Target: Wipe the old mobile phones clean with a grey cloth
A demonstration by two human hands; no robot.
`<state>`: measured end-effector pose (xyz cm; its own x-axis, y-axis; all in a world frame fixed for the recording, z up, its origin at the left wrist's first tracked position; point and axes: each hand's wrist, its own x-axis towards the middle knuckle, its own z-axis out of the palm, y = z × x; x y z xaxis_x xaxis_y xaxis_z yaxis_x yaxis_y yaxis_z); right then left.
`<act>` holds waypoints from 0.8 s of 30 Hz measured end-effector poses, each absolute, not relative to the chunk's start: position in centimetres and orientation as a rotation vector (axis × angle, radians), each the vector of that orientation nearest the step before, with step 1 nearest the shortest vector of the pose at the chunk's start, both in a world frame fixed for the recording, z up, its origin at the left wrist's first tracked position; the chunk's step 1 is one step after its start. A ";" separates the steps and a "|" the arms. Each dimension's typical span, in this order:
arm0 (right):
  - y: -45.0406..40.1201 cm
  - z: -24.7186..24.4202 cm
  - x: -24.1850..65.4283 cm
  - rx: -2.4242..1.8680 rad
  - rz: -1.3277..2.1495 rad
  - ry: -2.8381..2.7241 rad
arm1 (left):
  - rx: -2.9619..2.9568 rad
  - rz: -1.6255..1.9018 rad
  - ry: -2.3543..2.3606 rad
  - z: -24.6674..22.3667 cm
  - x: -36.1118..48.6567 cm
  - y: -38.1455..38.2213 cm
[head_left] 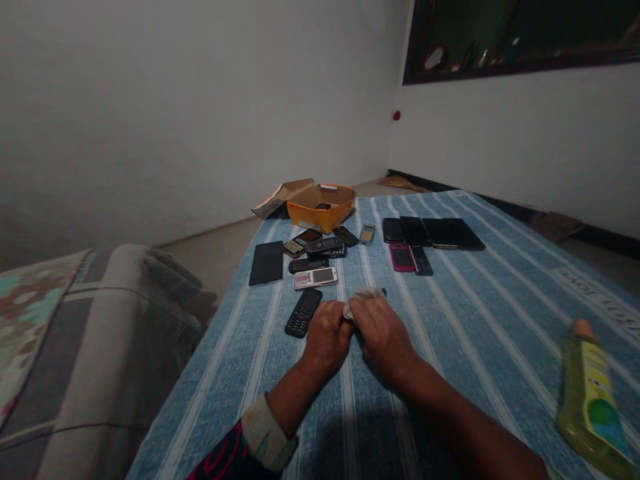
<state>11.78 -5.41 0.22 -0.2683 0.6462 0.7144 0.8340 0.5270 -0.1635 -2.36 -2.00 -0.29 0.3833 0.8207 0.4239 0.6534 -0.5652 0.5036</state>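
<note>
Two hands work together at the middle of a blue striped sheet: the left hand and the right hand, touching or nearly so. The right fingers are curled closed around one white cloth; the left fingertips are hidden, so I cannot tell whether they are closed on anything. One dark tip pokes out past the right hand, the rest covered. Taking the hands as the clock's centre, one black keypad phone lies just beside the left hand at nine. Around ten to eleven come one white phone, one dark keypad phone, two stacked dark phones, and one gold phone meeting a dark piece that may belong to it. One black tablet lies at ten, near the sheet's left edge. One small black phone and one silver phone sit near twelve, in front of one open yellow box by the far edge. At one o'clock, below a row of three or four black devices, are one pink phone and one dark phone. A wide stretch of sheet runs from the hands toward three, with one bottle at four.
</note>
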 end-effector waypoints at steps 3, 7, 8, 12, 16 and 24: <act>-5.3 0.5 12.4 -1.296 -0.237 -2.030 | 2.378 0.931 1.306 -0.1 -2.3 -2.1; -5.1 0.8 13.1 -1.401 -0.280 -2.045 | 2.373 0.916 1.309 0.0 -2.3 -2.1; -5.0 0.8 13.2 -1.401 -0.297 -2.048 | 2.372 0.919 1.311 -0.1 -2.3 -2.1; -5.0 0.5 13.4 -1.381 -0.297 -2.035 | 2.380 0.916 1.317 -0.2 -2.2 -2.0; -4.9 0.3 13.6 -1.351 -0.233 -2.047 | 2.382 0.914 1.326 -0.2 -2.2 -2.2; -5.6 0.3 12.3 -1.228 -0.291 -2.090 | 2.379 0.933 1.321 -0.1 -2.3 -2.1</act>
<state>12.26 -5.56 0.32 -0.3179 0.6831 0.6575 0.8366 0.5284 -0.1445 -2.27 -2.15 -0.11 0.3790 0.8312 0.4068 0.6611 -0.5508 0.5095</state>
